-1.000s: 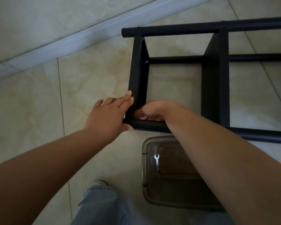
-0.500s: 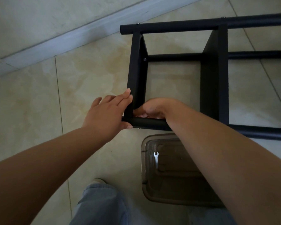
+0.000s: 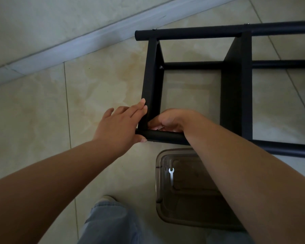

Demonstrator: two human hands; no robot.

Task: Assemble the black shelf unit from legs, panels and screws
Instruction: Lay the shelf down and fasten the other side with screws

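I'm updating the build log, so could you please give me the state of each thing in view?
shelf unit: part-built, lying on its side on the floor
end panel: fitted between two legs
left hand: fingers straight, pressing the corner
right hand: curled inside the corner; what it holds is hidden
clear box: open, wrench inside

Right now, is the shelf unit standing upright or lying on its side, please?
On its side: the shelf unit's legs run level along the floor, panels on edge.

The shelf unit (image 3: 234, 95) is matt black all over, legs and panels alike. It lies on a floor (image 3: 42, 111) of cream tiles with tan marbling. A white wrench (image 3: 171, 175) shows in a smoky brown translucent box (image 3: 158, 182), beside faded blue jeans (image 3: 109, 224).
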